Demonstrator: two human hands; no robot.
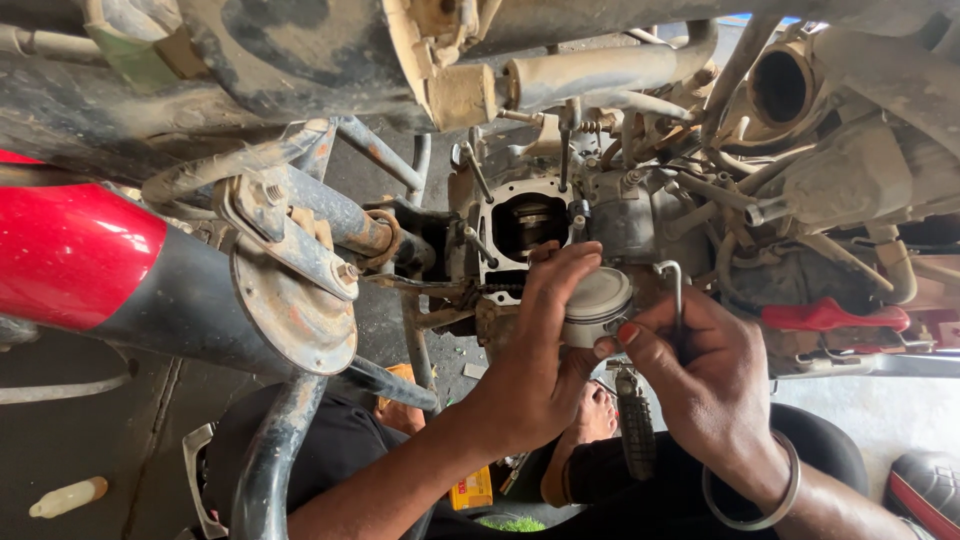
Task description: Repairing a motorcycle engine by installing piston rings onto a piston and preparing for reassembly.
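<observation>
My left hand (535,350) grips a round silver piston (597,303) in front of the open engine case (528,222) of a motorcycle. My right hand (700,375), with a metal bangle (755,490) on the wrist, holds a bent metal key tool (674,283) upright, its thumb touching the piston's side. Several long studs stick out around the square opening of the case, just above both hands.
A red fuel tank (70,250) and a rusty round horn (295,300) sit to the left on the frame. A red-handled tool (830,316) lies on the right. A small white bottle (65,497) lies on the floor at lower left. Pipes and cables crowd the top.
</observation>
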